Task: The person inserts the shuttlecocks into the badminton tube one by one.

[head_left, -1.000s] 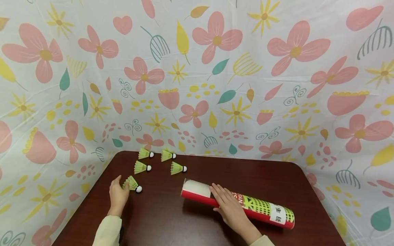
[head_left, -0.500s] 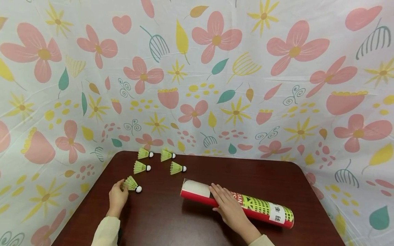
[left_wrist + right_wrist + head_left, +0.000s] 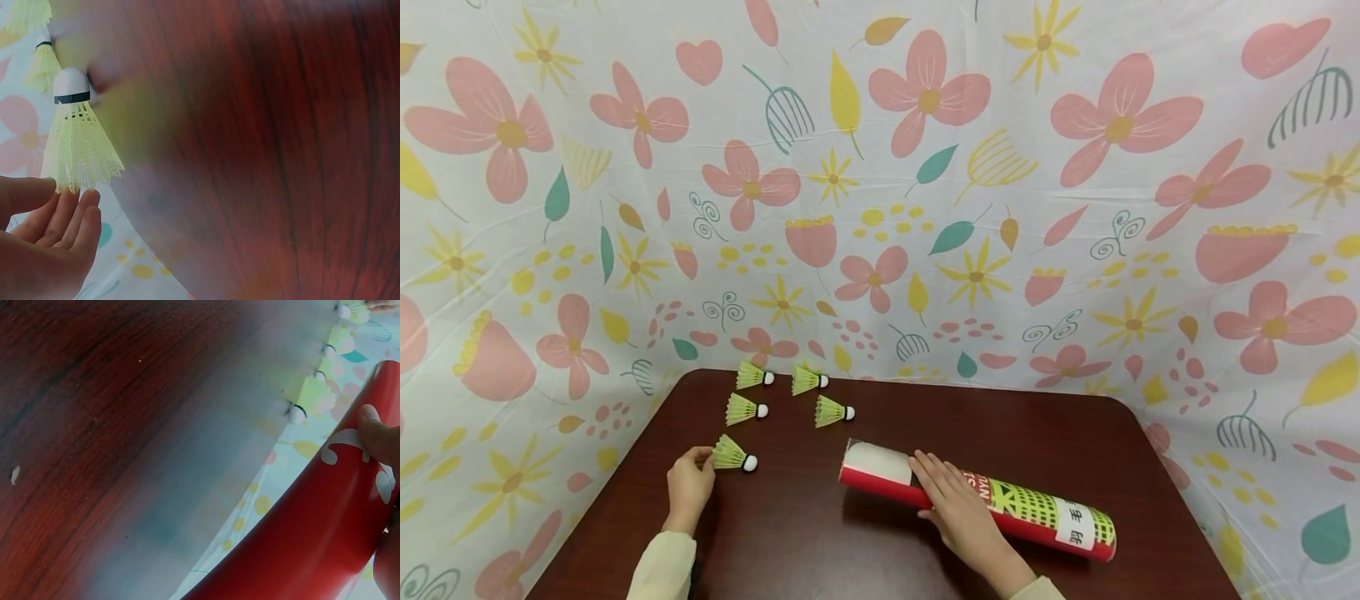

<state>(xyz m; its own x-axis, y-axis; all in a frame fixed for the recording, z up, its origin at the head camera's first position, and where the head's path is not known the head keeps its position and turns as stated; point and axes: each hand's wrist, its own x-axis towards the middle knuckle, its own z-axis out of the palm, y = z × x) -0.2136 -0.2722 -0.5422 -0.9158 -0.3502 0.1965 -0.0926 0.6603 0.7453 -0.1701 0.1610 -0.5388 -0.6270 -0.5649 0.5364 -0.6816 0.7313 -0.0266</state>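
Observation:
My left hand (image 3: 690, 490) pinches a yellow-green shuttlecock (image 3: 732, 454) by the open rim of its skirt, at the left of the table. In the left wrist view, thumb and fingertips meet at the skirt edge of that shuttlecock (image 3: 81, 140), its white cork with a black band pointing away. My right hand (image 3: 958, 518) grips a red, white and yellow-green shuttlecock tube (image 3: 1033, 504), fingers over its top and thumb along its near side. The tube lies aslant, its left end farther back. In the right wrist view the thumb rests on the red wall of the tube (image 3: 312, 512).
Several more shuttlecocks lie toward the back left, among them a front one (image 3: 831, 412) and a rear one (image 3: 807, 380). The dark brown table (image 3: 790, 533) has rounded back corners. A flower-printed cloth (image 3: 880, 208) hangs behind and at both sides.
The left hand's fingers have drawn together on the skirt rim. The shuttlecock in them has shifted slightly to the right and turned a little. The right hand and tube have stayed nearly still.

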